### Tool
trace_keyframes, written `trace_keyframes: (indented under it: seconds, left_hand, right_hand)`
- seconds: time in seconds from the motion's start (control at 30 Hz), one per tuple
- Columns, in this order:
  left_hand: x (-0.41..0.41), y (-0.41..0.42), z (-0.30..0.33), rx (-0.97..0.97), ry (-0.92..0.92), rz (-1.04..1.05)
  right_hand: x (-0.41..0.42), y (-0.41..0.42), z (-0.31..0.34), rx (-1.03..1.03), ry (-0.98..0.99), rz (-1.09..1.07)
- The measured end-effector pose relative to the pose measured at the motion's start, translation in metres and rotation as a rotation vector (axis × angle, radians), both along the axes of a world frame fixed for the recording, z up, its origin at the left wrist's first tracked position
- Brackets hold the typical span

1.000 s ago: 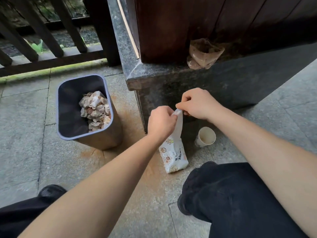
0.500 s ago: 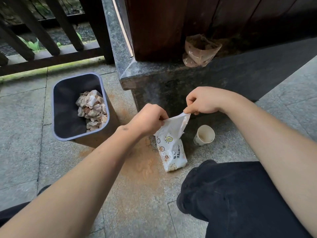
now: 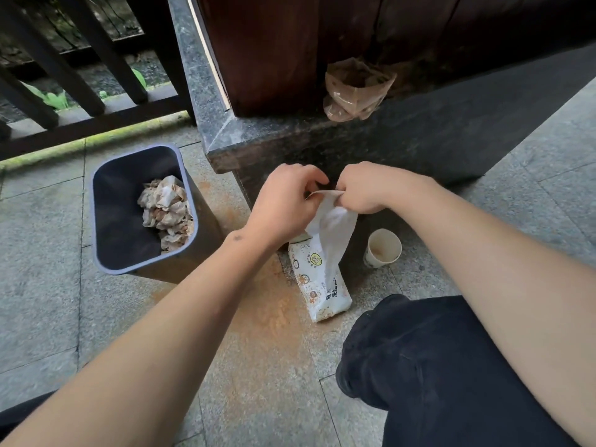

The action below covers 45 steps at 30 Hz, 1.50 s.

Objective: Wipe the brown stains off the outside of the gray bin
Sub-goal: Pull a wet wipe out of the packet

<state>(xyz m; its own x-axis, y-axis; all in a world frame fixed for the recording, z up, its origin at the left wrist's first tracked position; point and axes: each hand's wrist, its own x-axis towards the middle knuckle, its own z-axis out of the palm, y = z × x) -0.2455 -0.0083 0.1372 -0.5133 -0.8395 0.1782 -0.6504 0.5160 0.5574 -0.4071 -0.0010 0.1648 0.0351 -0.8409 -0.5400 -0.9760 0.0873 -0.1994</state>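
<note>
Your left hand (image 3: 283, 204) and right hand (image 3: 364, 188) both pinch a white wipe (image 3: 332, 230) (fingertips hidden); its lower end covers the pack (image 3: 322, 295).

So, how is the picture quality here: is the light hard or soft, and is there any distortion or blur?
Head view: soft, even daylight, no glare or hard shadows. The wide lens bends the stone ledge and railing and stretches both forearms. The white wipe between left hand and right hand looks slightly smeared; the gray bin is sharp.
</note>
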Motion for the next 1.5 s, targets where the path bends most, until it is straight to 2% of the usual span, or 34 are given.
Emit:
trace_keyframes:
  seconds: [0.1, 0.17, 0.23, 0.27, 0.33, 0.4, 0.5, 0.6, 0.67, 0.8, 1.03, 1.2, 1.37, 1.5]
  left_hand:
    - [0.014, 0.012, -0.014, 0.214, 0.283, 0.359]
    - [0.023, 0.03, -0.029, 0.422, 0.497, 0.659]
    - [0.026, 0.049, -0.045, 0.654, 0.7, 0.844]
    - [0.025, 0.059, -0.053, 0.753, 0.725, 0.86]
    - [0.018, 0.077, -0.067, 0.907, 0.625, 0.778]
    - [0.005, 0.081, -0.08, 1.002, 0.539, 0.704]
    - [-0.017, 0.066, -0.089, 1.11, 0.536, 0.596]
    - [-0.036, 0.055, -0.096, 1.103, 0.552, 0.567]
    - [-0.04, 0.055, -0.102, 1.166, 0.598, 0.57]
    - [-0.047, 0.054, -0.114, 1.209, 0.417, 0.516]
    - [-0.055, 0.035, -0.133, 1.089, 0.435, 0.694]
    - [-0.045, 0.037, -0.142, 0.901, 0.305, 0.599]
    - [-0.026, 0.032, -0.14, 0.804, 0.524, 0.398]
    - [-0.02, 0.012, -0.13, 0.853, 0.512, 0.269]
  right_hand:
    - [-0.013, 0.0, 0.004, 0.053, -0.068, 0.0]
    - [-0.018, 0.002, 0.006, 0.116, -0.156, -0.016]
    - [-0.021, 0.003, 0.006, 0.221, -0.271, -0.075]
    - [-0.022, 0.004, 0.004, 0.264, -0.313, -0.104]
    - [-0.022, 0.004, 0.0, 0.31, -0.363, -0.149]
    - [-0.019, 0.004, -0.003, 0.346, -0.4, -0.173]
    - [-0.013, 0.002, -0.005, 0.371, -0.419, -0.176]
    - [-0.013, -0.003, -0.005, 0.268, -0.401, -0.219]
    - [-0.016, -0.007, -0.005, 0.227, -0.406, -0.247]
    - [-0.016, -0.01, -0.006, 0.218, -0.357, -0.212]
    - [-0.01, -0.012, -0.006, 0.221, -0.338, -0.21]
    - [-0.016, -0.017, -0.001, 0.154, -0.247, -0.219]
    - [-0.018, -0.015, 0.006, 0.162, -0.276, -0.201]
    - [-0.013, -0.011, 0.008, 0.175, -0.274, -0.132]
